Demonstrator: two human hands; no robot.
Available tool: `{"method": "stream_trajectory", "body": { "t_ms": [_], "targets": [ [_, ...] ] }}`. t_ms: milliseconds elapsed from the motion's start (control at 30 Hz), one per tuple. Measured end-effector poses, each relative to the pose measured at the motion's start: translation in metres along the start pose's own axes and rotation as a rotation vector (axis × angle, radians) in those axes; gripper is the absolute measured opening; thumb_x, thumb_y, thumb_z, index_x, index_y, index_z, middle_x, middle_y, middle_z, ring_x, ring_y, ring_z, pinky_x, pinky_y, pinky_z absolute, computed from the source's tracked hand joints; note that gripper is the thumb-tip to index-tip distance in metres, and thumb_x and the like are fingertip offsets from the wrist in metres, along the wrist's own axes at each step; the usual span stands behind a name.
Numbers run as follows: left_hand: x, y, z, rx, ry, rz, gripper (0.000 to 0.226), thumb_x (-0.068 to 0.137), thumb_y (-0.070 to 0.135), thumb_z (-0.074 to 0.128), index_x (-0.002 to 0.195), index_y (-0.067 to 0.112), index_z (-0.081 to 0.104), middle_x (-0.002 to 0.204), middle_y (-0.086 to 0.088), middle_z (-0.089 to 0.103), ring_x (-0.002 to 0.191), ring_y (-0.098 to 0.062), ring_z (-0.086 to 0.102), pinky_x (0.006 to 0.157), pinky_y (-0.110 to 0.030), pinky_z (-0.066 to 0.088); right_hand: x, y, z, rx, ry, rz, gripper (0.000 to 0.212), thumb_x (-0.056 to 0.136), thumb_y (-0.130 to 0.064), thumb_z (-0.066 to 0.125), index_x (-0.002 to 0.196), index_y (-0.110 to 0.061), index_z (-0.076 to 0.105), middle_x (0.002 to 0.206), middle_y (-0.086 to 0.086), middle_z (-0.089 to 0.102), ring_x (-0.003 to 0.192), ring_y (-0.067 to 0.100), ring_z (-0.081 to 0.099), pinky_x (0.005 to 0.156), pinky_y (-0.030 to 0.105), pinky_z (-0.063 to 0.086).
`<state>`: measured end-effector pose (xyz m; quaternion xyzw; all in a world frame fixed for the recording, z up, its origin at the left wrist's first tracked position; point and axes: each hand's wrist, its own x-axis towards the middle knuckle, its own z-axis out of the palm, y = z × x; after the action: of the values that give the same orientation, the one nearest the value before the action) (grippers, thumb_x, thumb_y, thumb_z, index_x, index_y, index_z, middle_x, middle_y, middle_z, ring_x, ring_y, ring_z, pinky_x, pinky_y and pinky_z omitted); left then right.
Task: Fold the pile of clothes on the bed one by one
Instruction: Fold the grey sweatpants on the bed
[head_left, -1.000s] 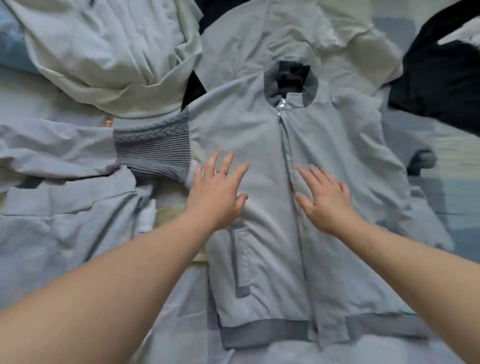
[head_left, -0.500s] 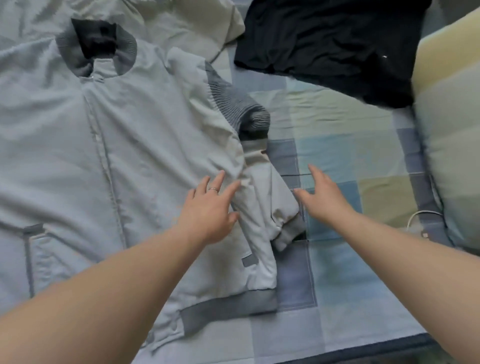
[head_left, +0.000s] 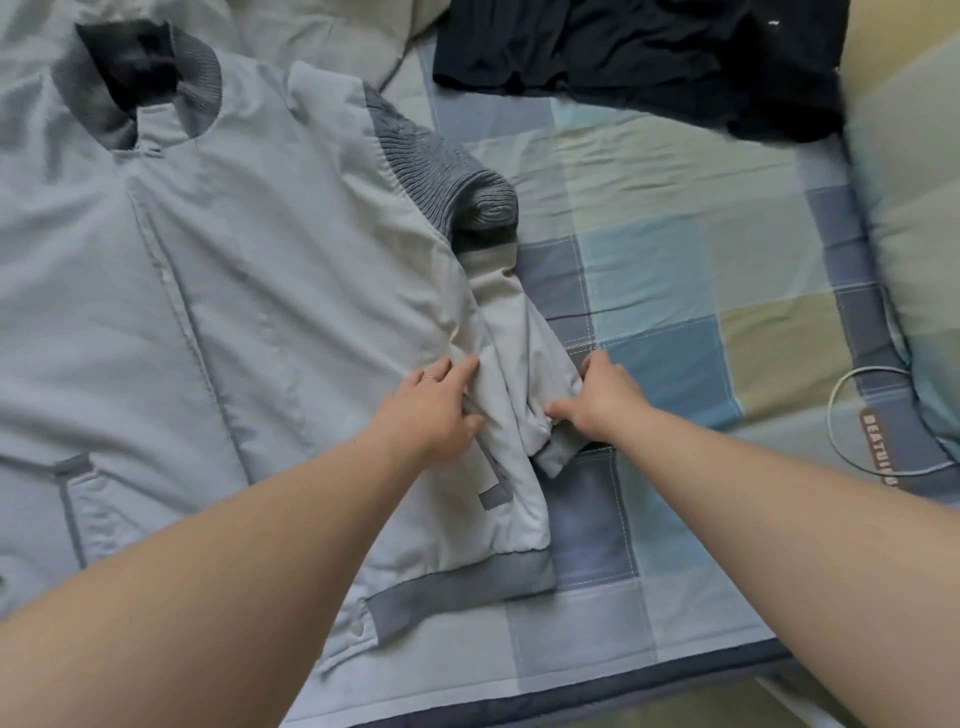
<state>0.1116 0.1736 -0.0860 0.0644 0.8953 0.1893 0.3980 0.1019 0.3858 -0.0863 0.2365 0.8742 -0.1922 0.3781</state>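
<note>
A light grey bomber jacket (head_left: 249, 291) lies flat on the checked bed (head_left: 675, 291); the left hand (head_left: 431, 410) presses its side, the right hand (head_left: 597, 400) grips the bunched sleeve (head_left: 519, 374).

A pale grey-blue jacket (head_left: 270, 291) lies flat and face up on the bed (head_left: 675, 260), front closed, its dark ribbed collar at the far end and its grey ribbed hem nearest. One sleeve (head_left: 519, 374) is bunched against its side below a humped grey knit shoulder. A crumpled black garment (head_left: 649, 62) lies well apart. A cream garment (head_left: 332, 41) sits beside the collar.
</note>
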Motion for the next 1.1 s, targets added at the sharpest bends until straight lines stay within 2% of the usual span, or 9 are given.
{"method": "stream_trajectory", "body": {
  "t_ms": [67, 167, 300, 433, 567, 700, 900, 1033, 1100],
  "targets": [
    [-0.003, 0.002, -0.005, -0.013, -0.026, 0.001, 0.074, 0.099, 0.041, 0.052, 0.16, 0.032, 0.012, 0.166, 0.001, 0.017, 0.152, -0.024, 0.02, 0.119, -0.047, 0.028, -0.008, 0.005, 0.003, 0.153, -0.043, 0.018, 0.083, 0.082, -0.033, 0.082, 0.144, -0.009, 0.034, 0.141, 0.014, 0.051, 0.125, 0.034, 0.053, 0.102, 0.039, 0.044],
    [-0.009, 0.003, -0.009, -0.018, -0.06, 0.016, 0.073, 0.099, 0.039, 0.05, 0.16, 0.03, 0.011, 0.167, 0.0, 0.015, 0.152, -0.024, 0.02, 0.12, -0.044, 0.027, -0.012, 0.012, 0.008, 0.362, -0.035, 0.059, 0.043, 0.084, -0.019, 0.081, 0.116, -0.001, 0.06, 0.12, 0.016, 0.067, 0.106, 0.031, 0.064, 0.093, 0.039, 0.051],
    [-0.028, 0.003, -0.014, -0.008, -0.087, 0.023, 0.072, 0.101, 0.04, 0.048, 0.16, 0.034, 0.009, 0.169, 0.001, 0.005, 0.154, -0.023, 0.015, 0.122, -0.044, 0.024, -0.03, 0.015, -0.008, 0.468, 0.117, 0.033, 0.026, 0.084, -0.021, 0.079, 0.098, -0.004, 0.065, 0.103, 0.011, 0.069, 0.096, 0.029, 0.064, 0.091, 0.045, 0.052],
    [-0.043, 0.011, -0.035, -0.013, -0.019, -0.007, 0.07, 0.101, 0.039, 0.047, 0.16, 0.034, 0.01, 0.169, -0.002, 0.007, 0.153, -0.028, 0.018, 0.119, -0.046, 0.03, -0.046, 0.011, -0.073, 0.461, 0.375, -0.03, 0.022, 0.084, -0.022, 0.076, 0.086, -0.01, 0.057, 0.082, 0.006, 0.059, 0.081, 0.027, 0.055, 0.07, 0.037, 0.041],
    [-0.047, 0.028, -0.058, -0.051, 0.087, -0.016, 0.07, 0.099, 0.039, 0.049, 0.159, 0.034, 0.015, 0.169, -0.002, 0.01, 0.149, -0.03, 0.024, 0.116, -0.044, 0.032, -0.054, 0.011, -0.142, 0.409, 0.641, -0.1, 0.017, 0.086, -0.017, 0.071, 0.091, -0.006, 0.058, 0.089, 0.009, 0.06, 0.084, 0.026, 0.054, 0.069, 0.036, 0.039],
    [-0.034, 0.046, -0.078, -0.073, 0.178, -0.055, 0.074, 0.097, 0.038, 0.054, 0.159, 0.03, 0.015, 0.166, -0.004, 0.017, 0.148, -0.031, 0.025, 0.115, -0.044, 0.032, -0.045, 0.018, -0.21, 0.376, 0.807, -0.154, 0.014, 0.089, -0.017, 0.066, 0.088, -0.017, 0.053, 0.091, 0.007, 0.058, 0.083, 0.023, 0.05, 0.067, 0.028, 0.029],
    [0.016, 0.085, -0.102, -0.131, 0.343, -0.149, 0.092, 0.092, 0.039, 0.066, 0.161, 0.02, 0.007, 0.167, -0.008, 0.015, 0.149, -0.033, 0.023, 0.118, -0.047, 0.03, 0.007, 0.049, -0.3, 0.272, 0.882, -0.12, 0.018, 0.09, -0.014, 0.061, 0.105, -0.014, 0.069, 0.117, 0.02, 0.062, 0.102, 0.039, 0.059, 0.089, 0.039, 0.047],
    [0.058, 0.109, -0.109, -0.071, 0.41, -0.175, 0.099, 0.089, 0.042, 0.072, 0.161, 0.024, 0.006, 0.168, -0.009, 0.01, 0.152, -0.032, 0.016, 0.12, -0.048, 0.027, 0.042, 0.063, -0.327, 0.45, 0.85, -0.129, 0.021, 0.081, -0.005, 0.058, 0.089, -0.022, 0.066, 0.093, 0.011, 0.068, 0.095, 0.036, 0.067, 0.085, 0.045, 0.057],
    [0.082, 0.116, -0.11, -0.01, 0.397, -0.177, 0.098, 0.087, 0.046, 0.072, 0.16, 0.03, 0.008, 0.169, -0.008, 0.006, 0.152, -0.035, 0.016, 0.12, -0.049, 0.025, 0.064, 0.071, -0.333, 0.503, 0.85, -0.119, 0.025, 0.079, -0.001, 0.056, 0.088, -0.022, 0.066, 0.095, 0.009, 0.069, 0.095, 0.034, 0.066, 0.084, 0.045, 0.057]
  ]
}}
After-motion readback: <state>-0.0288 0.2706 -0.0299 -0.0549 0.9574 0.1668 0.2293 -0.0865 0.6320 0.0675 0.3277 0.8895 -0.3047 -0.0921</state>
